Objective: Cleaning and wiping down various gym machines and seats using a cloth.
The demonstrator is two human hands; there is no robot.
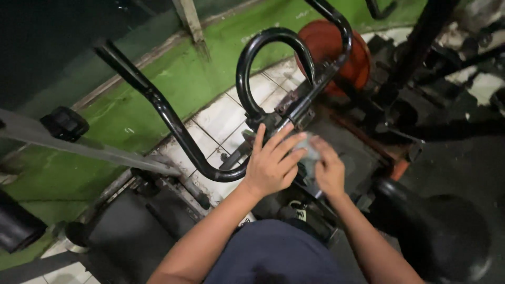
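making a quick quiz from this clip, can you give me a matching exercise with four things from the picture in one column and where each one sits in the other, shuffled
Things
1. left hand
2. right hand
3. red-brown disc
4. black seat

Places
A. lower right, beside the person's right forearm
B. top centre, behind the curved black handlebar
C. fingers spread flat on the dark middle part where the handlebar tubes meet
D. just right of the other hand, by a pale blurred thing I cannot identify

Pairs: 1-C, 2-D, 3-B, 4-A
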